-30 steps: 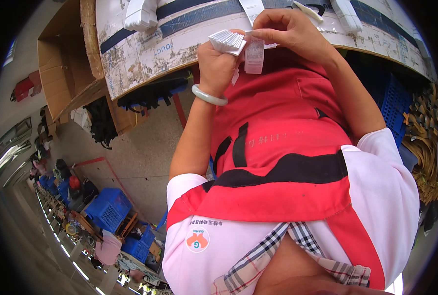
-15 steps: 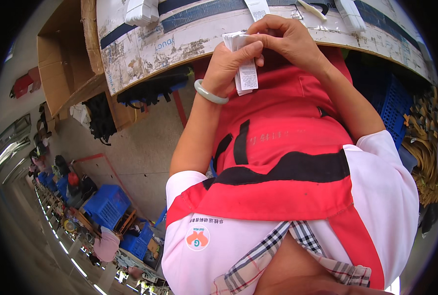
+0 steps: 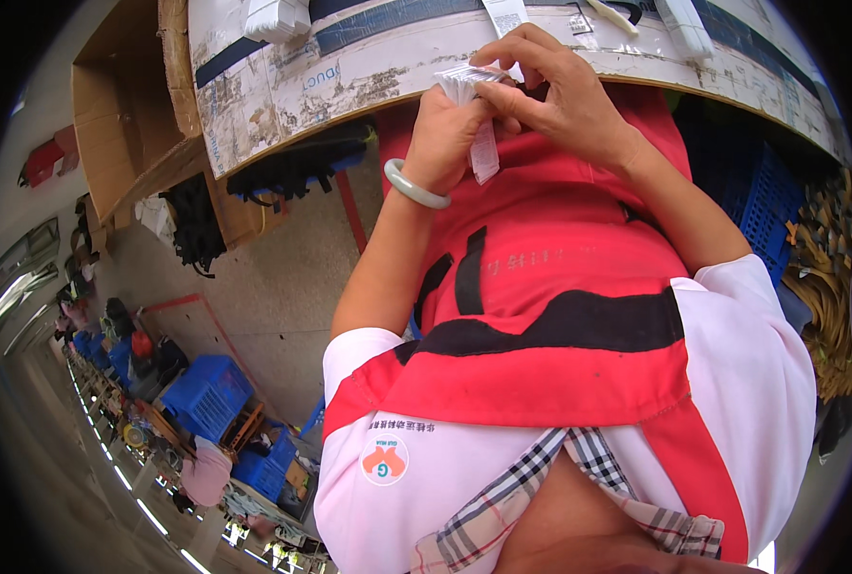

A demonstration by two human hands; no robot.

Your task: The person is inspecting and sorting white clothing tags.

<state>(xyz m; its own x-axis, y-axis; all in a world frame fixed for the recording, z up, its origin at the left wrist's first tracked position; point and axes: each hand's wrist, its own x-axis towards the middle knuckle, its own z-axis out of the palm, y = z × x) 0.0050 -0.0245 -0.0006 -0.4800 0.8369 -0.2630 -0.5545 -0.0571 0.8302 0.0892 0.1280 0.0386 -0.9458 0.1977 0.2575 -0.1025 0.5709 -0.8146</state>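
Observation:
My left hand, with a pale bangle on its wrist, is closed round a stack of white printed labels. The upper ends of the labels fan apart above the thumb, while the lower ends hang below the fist in front of the red apron. My right hand is at the fanned upper edges, its thumb and bent fingers closed on the labels there. How many labels it pinches is hidden. Just beyond the hands, a white printed label strip lies on the table.
The worn table has its curved edge just below my hands. On it lie a white bundle, another white bundle and a pale thin tool. An open cardboard box stands left, a blue crate right.
The label stack has turned more edge-on, and its upper ends have fanned out. The right hand's fingers have lifted and spread slightly over the top edges.

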